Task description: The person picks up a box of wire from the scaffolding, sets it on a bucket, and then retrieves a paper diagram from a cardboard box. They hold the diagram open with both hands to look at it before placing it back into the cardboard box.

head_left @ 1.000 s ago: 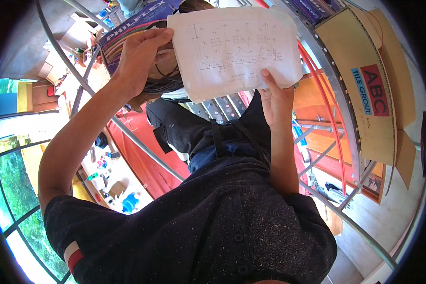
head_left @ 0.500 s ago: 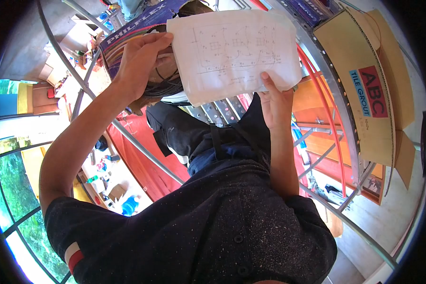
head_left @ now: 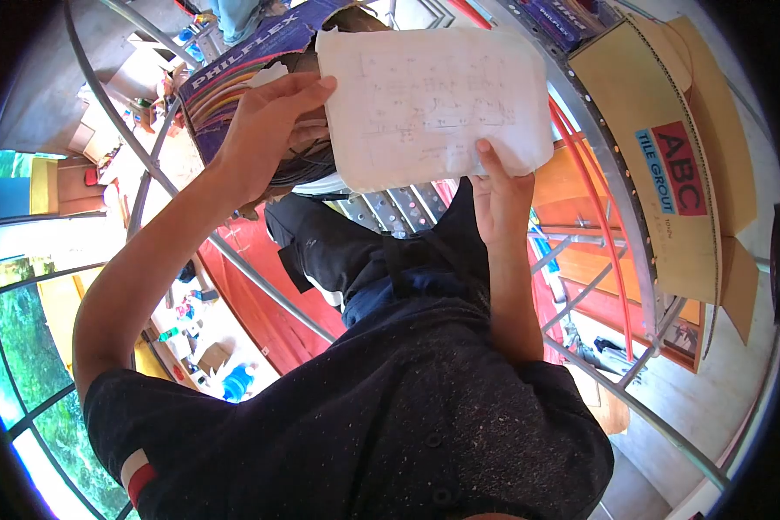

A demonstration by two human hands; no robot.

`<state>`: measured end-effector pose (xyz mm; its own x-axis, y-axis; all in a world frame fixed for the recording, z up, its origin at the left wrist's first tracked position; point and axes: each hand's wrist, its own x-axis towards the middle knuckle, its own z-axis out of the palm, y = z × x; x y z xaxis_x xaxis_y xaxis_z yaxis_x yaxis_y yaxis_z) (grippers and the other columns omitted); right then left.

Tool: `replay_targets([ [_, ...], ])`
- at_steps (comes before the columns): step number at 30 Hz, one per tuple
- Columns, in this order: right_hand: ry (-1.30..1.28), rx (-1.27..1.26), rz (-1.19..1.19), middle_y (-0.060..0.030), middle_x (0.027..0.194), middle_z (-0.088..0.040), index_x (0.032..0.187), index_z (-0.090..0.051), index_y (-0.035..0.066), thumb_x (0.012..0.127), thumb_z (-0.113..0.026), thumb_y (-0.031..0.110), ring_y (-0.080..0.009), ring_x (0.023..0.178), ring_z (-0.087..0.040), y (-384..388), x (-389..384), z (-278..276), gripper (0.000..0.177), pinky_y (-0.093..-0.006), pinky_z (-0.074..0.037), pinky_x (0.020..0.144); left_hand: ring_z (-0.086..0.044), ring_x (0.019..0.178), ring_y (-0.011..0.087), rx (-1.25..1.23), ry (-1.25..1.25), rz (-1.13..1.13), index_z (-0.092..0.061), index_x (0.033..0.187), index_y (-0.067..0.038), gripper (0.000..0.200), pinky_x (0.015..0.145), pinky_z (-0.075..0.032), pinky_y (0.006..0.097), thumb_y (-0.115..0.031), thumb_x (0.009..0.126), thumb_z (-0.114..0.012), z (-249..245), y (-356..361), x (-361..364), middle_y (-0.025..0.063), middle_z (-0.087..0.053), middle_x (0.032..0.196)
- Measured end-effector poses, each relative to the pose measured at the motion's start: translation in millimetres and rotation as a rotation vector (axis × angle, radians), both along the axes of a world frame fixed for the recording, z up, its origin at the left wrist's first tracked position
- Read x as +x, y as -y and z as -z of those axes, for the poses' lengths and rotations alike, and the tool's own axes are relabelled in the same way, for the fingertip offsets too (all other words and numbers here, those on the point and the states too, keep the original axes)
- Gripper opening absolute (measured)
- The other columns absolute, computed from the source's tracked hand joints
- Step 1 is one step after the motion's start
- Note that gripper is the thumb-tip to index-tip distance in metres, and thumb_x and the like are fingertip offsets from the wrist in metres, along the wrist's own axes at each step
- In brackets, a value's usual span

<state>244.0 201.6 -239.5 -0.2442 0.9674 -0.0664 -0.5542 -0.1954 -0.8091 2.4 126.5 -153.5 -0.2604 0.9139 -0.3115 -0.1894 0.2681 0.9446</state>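
Note:
A creased white paper sheet (head_left: 433,108) with a faint hand-drawn diagram is held up in front of me. My left hand (head_left: 277,117) pinches its left edge between thumb and fingers, in front of an open PHILFLEX box (head_left: 247,52) with dark coiled wire (head_left: 308,165) beside it. At the lower right corner, my right hand (head_left: 501,186) grips the sheet with the thumb on top; its other fingers are mostly hidden behind the paper.
An ABC Tile Grout carton (head_left: 667,165) stands at the right beside a perforated metal rail (head_left: 615,147). Red tubing (head_left: 594,208) runs down past it. Grey metal bars (head_left: 260,277) cross on both sides. Far below lie a blue container (head_left: 237,381) and scattered items.
The sheet's left edge has shifted slightly right and down, with my left hand moving along. My right hand has lowered slightly. Both still hold the paper.

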Motion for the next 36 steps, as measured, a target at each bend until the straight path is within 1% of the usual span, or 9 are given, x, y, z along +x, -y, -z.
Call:
replay_targets([
  [7, -0.041, -0.037, 0.033, -0.0091, 0.120, -0.047, 0.124, -0.038, 0.003, 0.079, -0.061, -0.003, -0.0231, 0.112, -0.047, 18, -5, -12, 0.050, -0.0403, -0.042, 0.093, -0.060, 0.091, 0.0156, -0.023, -0.148, 0.047, -0.046, 0.119, 0.004, 0.048, 0.080, -0.048, 0.0281, -0.014, 0.079, -0.066, -3, 5, 10, 0.0113, -0.061, 0.103],
  [10, -0.063, -0.035, 0.033, -0.0095, 0.119, -0.049, 0.123, -0.040, 0.001, 0.081, -0.059, -0.002, -0.0226, 0.112, -0.048, 25, -2, -8, 0.047, -0.0390, -0.041, 0.095, -0.060, 0.089, 0.0166, 0.003, -0.227, -0.009, -0.046, 0.120, 0.003, 0.048, 0.078, -0.049, 0.0296, -0.012, 0.078, -0.065, 5, 1, -5, 0.0120, -0.061, 0.104],
  [11, -0.063, -0.066, 0.024, -0.0093, 0.116, -0.051, 0.120, -0.043, 0.000, 0.082, -0.059, 0.000, -0.0210, 0.109, -0.050, 27, 1, -7, 0.041, -0.0361, -0.041, 0.093, -0.061, 0.087, 0.0167, -0.014, -0.239, -0.057, -0.047, 0.119, 0.003, 0.047, 0.075, -0.050, 0.0302, -0.011, 0.078, -0.065, 3, 0, -7, 0.0116, -0.061, 0.103],
  [13, -0.062, -0.127, 0.004, -0.0090, 0.110, -0.055, 0.113, -0.050, -0.003, 0.084, -0.059, 0.004, -0.0179, 0.101, -0.054, 29, 7, -4, 0.031, -0.0303, -0.042, 0.089, -0.059, 0.090, 0.0155, 0.014, -0.230, -0.021, -0.045, 0.121, 0.002, 0.046, 0.077, -0.049, 0.0293, -0.014, 0.081, -0.062, 6, -1, -15, 0.0107, -0.060, 0.105],
  [16, 0.060, -0.108, -0.026, -0.0081, 0.104, -0.059, 0.106, -0.055, -0.005, 0.085, -0.059, 0.008, -0.0164, 0.097, -0.055, 32, 9, -7, 0.026, -0.0290, -0.041, 0.088, -0.060, 0.090, 0.0164, 0.036, -0.259, -0.041, -0.046, 0.121, 0.001, 0.044, 0.077, -0.049, 0.0294, -0.016, 0.083, -0.061, 6, 0, -15, 0.0113, -0.060, 0.104],
  [19, 0.281, -0.049, -0.166, -0.0086, 0.101, -0.061, 0.103, -0.057, -0.006, 0.083, -0.062, 0.010, -0.0150, 0.095, -0.055, 34, 19, 9, 0.026, -0.0276, -0.040, 0.087, -0.061, 0.087, 0.0169, 0.056, -0.287, -0.063, -0.048, 0.118, 0.001, 0.044, 0.076, -0.049, 0.0288, -0.017, 0.081, -0.063, 10, -1, -22, 0.0118, -0.061, 0.102],
  [24, 0.298, -0.092, -0.302, -0.0091, 0.099, -0.062, 0.101, -0.058, -0.007, 0.081, -0.065, 0.009, -0.0147, 0.095, -0.056, 41, 21, 13, 0.027, -0.0275, -0.040, 0.087, -0.062, 0.084, 0.0167, 0.074, -0.284, -0.126, -0.052, 0.114, -0.001, 0.042, 0.074, -0.049, 0.0277, -0.019, 0.079, -0.066, 13, 0, -21, 0.0116, -0.062, 0.099],
  [28, 0.328, -0.087, -0.339, -0.0093, 0.104, -0.060, 0.106, -0.055, -0.006, 0.078, -0.066, 0.006, -0.0161, 0.098, -0.055, 48, 22, 17, 0.032, -0.0292, -0.039, 0.089, -0.062, 0.081, 0.0162, 0.046, -0.297, -0.123, -0.053, 0.114, -0.002, 0.044, 0.072, -0.049, 0.0272, -0.019, 0.076, -0.068, 13, 1, -22, 0.0107, -0.062, 0.096],
  [36, 0.264, -0.078, -0.421, -0.0086, 0.116, -0.052, 0.124, -0.039, -0.001, 0.073, -0.068, 0.001, -0.0175, 0.108, -0.048, 59, 20, 20, 0.058, -0.0310, -0.037, 0.095, -0.062, 0.081, 0.0158, 0.011, -0.310, -0.110, -0.053, 0.114, -0.003, 0.046, 0.071, -0.049, 0.0270, -0.018, 0.074, -0.070, 16, 2, -24, 0.0102, -0.063, 0.094],
])
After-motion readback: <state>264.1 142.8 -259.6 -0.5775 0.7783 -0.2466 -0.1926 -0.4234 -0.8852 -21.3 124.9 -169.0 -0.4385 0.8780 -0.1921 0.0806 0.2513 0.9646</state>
